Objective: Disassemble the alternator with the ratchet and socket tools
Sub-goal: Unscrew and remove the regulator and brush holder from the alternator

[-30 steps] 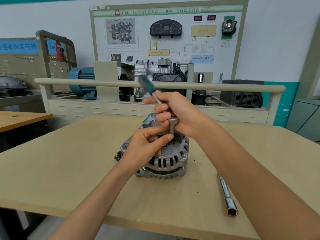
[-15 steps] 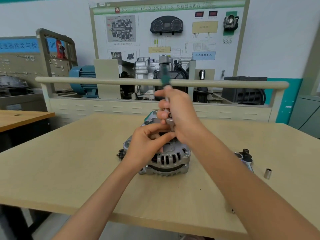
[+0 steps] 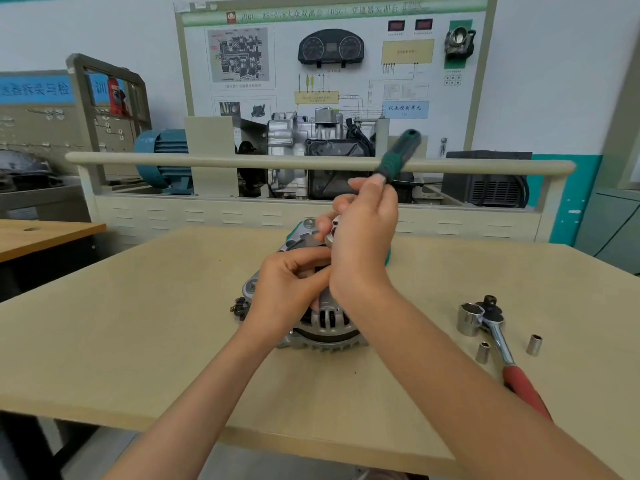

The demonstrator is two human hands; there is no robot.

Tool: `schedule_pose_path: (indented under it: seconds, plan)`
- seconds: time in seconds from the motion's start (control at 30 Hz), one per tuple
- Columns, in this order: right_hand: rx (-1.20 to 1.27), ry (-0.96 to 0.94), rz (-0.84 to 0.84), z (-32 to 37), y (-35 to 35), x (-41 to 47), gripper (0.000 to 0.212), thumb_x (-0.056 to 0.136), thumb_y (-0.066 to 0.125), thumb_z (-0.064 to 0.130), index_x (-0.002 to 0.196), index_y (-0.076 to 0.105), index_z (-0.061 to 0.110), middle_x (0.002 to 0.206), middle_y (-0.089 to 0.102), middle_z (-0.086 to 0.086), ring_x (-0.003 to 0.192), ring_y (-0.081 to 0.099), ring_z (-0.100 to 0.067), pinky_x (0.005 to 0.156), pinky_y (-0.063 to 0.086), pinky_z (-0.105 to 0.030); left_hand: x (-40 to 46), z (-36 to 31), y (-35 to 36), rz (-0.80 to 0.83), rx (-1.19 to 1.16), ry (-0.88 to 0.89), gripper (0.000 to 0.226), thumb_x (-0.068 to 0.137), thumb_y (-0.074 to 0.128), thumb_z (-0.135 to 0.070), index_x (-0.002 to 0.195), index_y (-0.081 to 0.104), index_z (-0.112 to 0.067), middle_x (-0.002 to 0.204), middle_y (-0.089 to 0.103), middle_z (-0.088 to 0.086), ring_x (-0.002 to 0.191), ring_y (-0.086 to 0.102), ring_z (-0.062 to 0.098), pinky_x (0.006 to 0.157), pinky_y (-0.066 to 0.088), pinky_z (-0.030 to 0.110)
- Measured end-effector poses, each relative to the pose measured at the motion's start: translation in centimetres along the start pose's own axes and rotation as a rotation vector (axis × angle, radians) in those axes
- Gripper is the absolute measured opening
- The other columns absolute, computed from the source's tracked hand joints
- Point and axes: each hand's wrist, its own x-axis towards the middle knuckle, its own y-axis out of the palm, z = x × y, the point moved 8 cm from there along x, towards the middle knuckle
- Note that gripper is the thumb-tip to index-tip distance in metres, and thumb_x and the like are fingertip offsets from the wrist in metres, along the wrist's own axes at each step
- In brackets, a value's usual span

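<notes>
1. The alternator point(image 3: 322, 323) sits on the table point(image 3: 138, 323) straight ahead of us, under both hands.
2. Our right hand point(image 3: 363, 237) grips the green-handled ratchet point(image 3: 398, 154); its long axis slants up and away to the right.
3. Our left hand point(image 3: 287, 289) pinches something small atop the alternator, touching the right wrist.
4. We judge the right hand drives the coming turn.
</notes>
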Motion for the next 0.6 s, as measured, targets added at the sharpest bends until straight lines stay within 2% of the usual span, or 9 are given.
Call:
schedule_pose_path:
  seconds: [0.07, 0.17, 0.23, 0.27, 0.33, 0.4, 0.47, 0.53, 0.6]
  plan:
    - [-0.12, 0.181, 0.144, -0.7, 0.9, 1.0, 0.032, 0.103, 0.029, 0.029, 0.081, 0.046, 0.013, 0.04, 0.037, 0.011, 0.029, 0.034, -0.007, 0.035, 0.028, -0.012, 0.1, 0.3, 0.0, -0.008, 0.009, -0.014, 0.045, 0.08, 0.064, 0.003, 0.072, 0.072, -0.041, 0.045, 0.059, -0.009, 0.036, 0.046, 0.005, 0.046, 0.04, 0.012]
    - [-0.376, 0.526, 0.571, -2.1, 3.0, 0.4, 0.031, 0.101, 0.034, 0.029, 0.087, 0.055, 0.011, 0.041, 0.034, 0.011, 0.029, 0.03, -0.004, 0.034, 0.024, -0.014, 0.1, 0.5, 0.1, 0.002, 0.011, -0.03, 0.031, 0.081, 0.069, -0.009, 0.074, 0.073, -0.039, 0.042, 0.058, -0.004, 0.039, 0.049, 0.002, 0.052, 0.042, 0.01]
    - [-0.495, 0.613, 0.788, -2.4, 3.7, -0.7, 0.032, 0.101, 0.035, 0.028, 0.091, 0.059, 0.01, 0.044, 0.032, 0.011, 0.03, 0.029, -0.003, 0.034, 0.023, -0.016, 0.1, 0.8, -0.1, -0.004, -0.001, -0.056, 0.027, 0.079, 0.07, -0.011, 0.066, 0.072, -0.034, 0.04, 0.056, -0.003, 0.038, 0.049, 0.002, 0.051, 0.041, 0.01]
    - [-0.518, 0.608, 0.805, -2.6, 3.9, -0.8, 0.032, 0.101, 0.035, 0.027, 0.092, 0.06, 0.009, 0.044, 0.032, 0.011, 0.03, 0.029, -0.003, 0.033, 0.023, -0.016, 0.1, 0.8, -0.2, -0.01, -0.003, -0.061, 0.026, 0.078, 0.071, -0.012, 0.063, 0.072, -0.032, 0.039, 0.055, -0.003, 0.037, 0.048, 0.003, 0.049, 0.04, 0.01]
    - [-0.442, 0.481, 0.637, -2.5, 3.8, -0.3, 0.032, 0.101, 0.038, 0.025, 0.093, 0.061, 0.005, 0.044, 0.034, 0.009, 0.03, 0.03, -0.004, 0.033, 0.023, -0.014, 0.1, 0.6, -0.2, -0.019, -0.002, -0.051, 0.029, 0.077, 0.071, -0.008, 0.061, 0.072, -0.032, 0.037, 0.052, -0.004, 0.034, 0.042, 0.003, 0.045, 0.037, 0.011]
    - [-0.278, 0.164, 0.321, -1.2, 2.7, 0.0, 0.031, 0.101, 0.037, 0.024, 0.089, 0.059, 0.007, 0.045, 0.037, 0.009, 0.033, 0.032, -0.007, 0.034, 0.026, -0.014, 0.0, 0.3, -0.3, -0.033, 0.001, -0.022, 0.041, 0.074, 0.067, 0.002, 0.057, 0.07, -0.036, 0.038, 0.052, -0.01, 0.033, 0.038, 0.002, 0.041, 0.033, 0.01]
    - [-0.119, -0.093, 0.048, 0.3, 0.6, -0.6, 0.03, 0.103, 0.03, 0.026, 0.081, 0.049, 0.016, 0.048, 0.041, 0.01, 0.037, 0.036, -0.011, 0.035, 0.03, -0.015, 0.0, -0.1, -0.3, -0.034, 0.017, -0.001, 0.04, 0.07, 0.06, -0.004, 0.057, 0.069, -0.041, 0.041, 0.055, -0.013, 0.036, 0.039, 0.005, 0.04, 0.032, 0.012]
    - [-0.019, -0.085, -0.015, 0.3, -0.1, -0.6, 0.031, 0.103, 0.027, 0.027, 0.08, 0.044, 0.016, 0.053, 0.04, 0.004, 0.039, 0.036, -0.014, 0.037, 0.031, -0.015, 0.0, 0.0, -0.3, -0.038, 0.015, -0.005, 0.037, 0.069, 0.061, -0.006, 0.059, 0.069, -0.041, 0.044, 0.057, -0.012, 0.04, 0.043, 0.008, 0.042, 0.035, 0.013]
    - [-0.063, 0.06, 0.093, -0.3, 0.7, 0.1, 0.031, 0.103, 0.031, 0.027, 0.081, 0.047, 0.012, 0.05, 0.037, 0.003, 0.037, 0.033, -0.012, 0.035, 0.029, -0.014, 0.1, 0.4, -0.3, -0.034, 0.003, -0.02, 0.041, 0.075, 0.066, 0.0, 0.063, 0.07, -0.04, 0.044, 0.058, -0.01, 0.039, 0.046, 0.005, 0.044, 0.037, 0.012]
